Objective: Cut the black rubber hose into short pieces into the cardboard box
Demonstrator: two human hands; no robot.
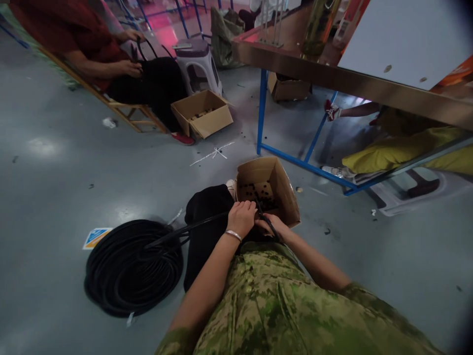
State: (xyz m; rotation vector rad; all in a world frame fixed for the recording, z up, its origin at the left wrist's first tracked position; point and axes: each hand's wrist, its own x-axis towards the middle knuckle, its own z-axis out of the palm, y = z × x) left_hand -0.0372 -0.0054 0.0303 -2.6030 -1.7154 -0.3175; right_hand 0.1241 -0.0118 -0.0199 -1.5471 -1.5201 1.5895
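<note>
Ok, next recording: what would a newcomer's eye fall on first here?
Probably the big coil of black cord on the floor at lower left, with a strand running from it to the person's left hand. Next, the open cardboard box just beyond the hands, with small dark pieces scattered inside. The bright yellow cloth below the tabletop at the right also stands out.

I see the person's left forearm point(207, 278) and right forearm point(320, 259), both bare, slanting inward to the near edge of the cardboard box point(288, 185). At its near left corner the left hand point(242, 218) curls, knuckles up; the right hand point(275, 228) clasps just beside.
</note>
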